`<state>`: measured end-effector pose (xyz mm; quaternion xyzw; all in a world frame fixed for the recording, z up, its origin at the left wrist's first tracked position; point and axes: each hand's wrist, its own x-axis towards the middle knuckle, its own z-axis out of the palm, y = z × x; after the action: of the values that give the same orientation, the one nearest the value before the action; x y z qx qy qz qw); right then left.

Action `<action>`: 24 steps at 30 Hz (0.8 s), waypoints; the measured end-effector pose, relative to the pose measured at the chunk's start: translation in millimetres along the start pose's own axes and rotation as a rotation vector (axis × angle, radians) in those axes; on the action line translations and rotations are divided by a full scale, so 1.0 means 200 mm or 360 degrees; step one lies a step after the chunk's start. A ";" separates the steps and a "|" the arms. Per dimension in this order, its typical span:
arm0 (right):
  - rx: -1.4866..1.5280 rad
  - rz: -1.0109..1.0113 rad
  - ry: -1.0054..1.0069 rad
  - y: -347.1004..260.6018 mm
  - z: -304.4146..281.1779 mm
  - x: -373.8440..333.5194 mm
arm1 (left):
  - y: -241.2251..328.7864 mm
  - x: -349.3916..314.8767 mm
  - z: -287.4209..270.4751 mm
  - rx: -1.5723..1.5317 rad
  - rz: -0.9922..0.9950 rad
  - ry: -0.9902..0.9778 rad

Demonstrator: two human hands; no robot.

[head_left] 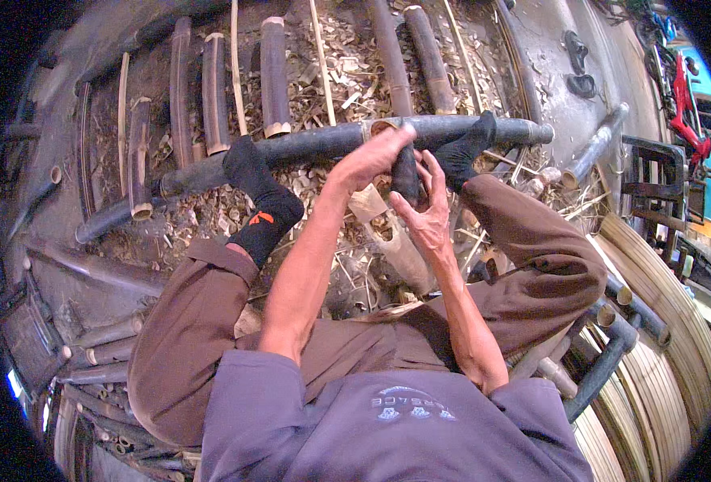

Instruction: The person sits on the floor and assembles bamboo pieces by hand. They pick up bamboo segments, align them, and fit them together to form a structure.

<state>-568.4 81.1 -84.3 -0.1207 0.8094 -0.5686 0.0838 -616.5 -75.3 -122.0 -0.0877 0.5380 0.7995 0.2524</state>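
A long dark bamboo pole [389,48] runs from the far side toward me, over a thick crosswise bamboo pole [315,145]. Its black near end [404,178] lies between my hands. My left hand [374,158] lies across it from the left, with its fingers bent over the top and slightly blurred. On the right, my right hand [426,210] cups beside the near end, thumb and fingers spread apart. Whether the right palm touches the pole is hidden. Below the hands, a pale hollow bamboo piece [399,253] slants between my legs.
My black-socked feet [268,205] brace against the crosswise pole. Beyond it lie several cut bamboo lengths [275,76] and thin pale strips [321,60] among shavings [347,80]. Stacked long strips [669,345] curve at the right, near a dark plastic stool [653,169]. Sandals [578,64] lie far right.
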 end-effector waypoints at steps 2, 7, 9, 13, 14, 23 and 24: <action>0.0227 0.0584 -0.0008 0.05 0.01 -0.05 | 0.09 -0.12 0.10 0.0599 -0.0202 -0.0095; 0.0362 0.0243 0.0121 0.43 0.21 -0.05 | -0.11 -0.04 0.04 0.1223 -0.0129 -0.0252; 0.0172 0.0156 0.0318 0.50 0.35 0.01 | -0.08 -0.04 -0.01 0.1403 -0.0146 -0.0185; 0.0406 0.0208 0.0343 0.50 0.48 0.05 | -0.23 -0.01 -0.11 0.1485 -0.0209 -0.0017; 0.0523 0.0244 0.0313 0.47 0.51 0.05 | -0.29 0.02 -0.15 0.1455 -0.0178 -0.0011; -0.0492 0.0180 -0.0415 0.46 0.00 0.22 | -0.46 0.22 0.07 0.0525 -0.0206 0.0228; -0.0865 0.0173 -0.0686 0.37 -0.06 0.33 | -0.48 0.26 0.11 0.0431 -0.0018 0.0554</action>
<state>-642.6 96.4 -150.4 -0.2126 0.9001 -0.2887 0.2476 -609.4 -11.2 -213.2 -0.1927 0.6753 0.6914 0.1696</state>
